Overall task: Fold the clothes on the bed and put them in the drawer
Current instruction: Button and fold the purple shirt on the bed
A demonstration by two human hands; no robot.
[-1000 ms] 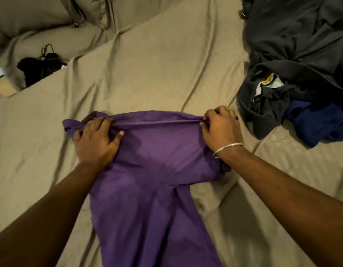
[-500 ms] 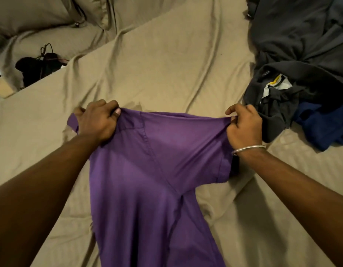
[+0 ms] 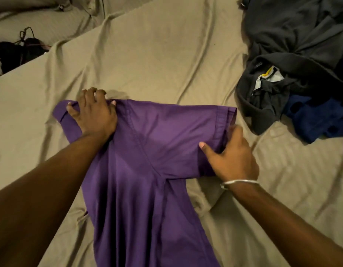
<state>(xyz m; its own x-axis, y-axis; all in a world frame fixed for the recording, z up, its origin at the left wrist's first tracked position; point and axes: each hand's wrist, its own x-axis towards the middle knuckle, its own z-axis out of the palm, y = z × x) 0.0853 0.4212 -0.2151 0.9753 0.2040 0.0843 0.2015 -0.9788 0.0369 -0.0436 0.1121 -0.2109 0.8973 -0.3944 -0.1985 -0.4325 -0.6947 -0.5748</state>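
Observation:
A purple short-sleeved shirt [image 3: 147,170] lies on the tan bed sheet [image 3: 157,54], its top edge away from me and its body running toward me. My left hand [image 3: 93,114] presses down on the shirt's upper left corner, fingers spread over the folded edge. At the right sleeve my right hand [image 3: 232,158], with a metal bangle on the wrist, holds the cloth near the hem, thumb on top and fingers blurred at the sleeve's edge. A heap of unfolded dark grey clothes [image 3: 294,45] with a navy blue garment [image 3: 319,116] sits at the right.
Pillows [image 3: 32,14] in matching tan covers lie at the top left. A dark object with cords [image 3: 16,51] sits in the gap beside the bed's left edge. Wrinkled sheet stretches between the shirt and the pillows. No drawer is in view.
The shirt was lifted and stretched between both hands, then laid down flat. My left hand went from gripping to pressing, and my right hand slid down to the sleeve hem.

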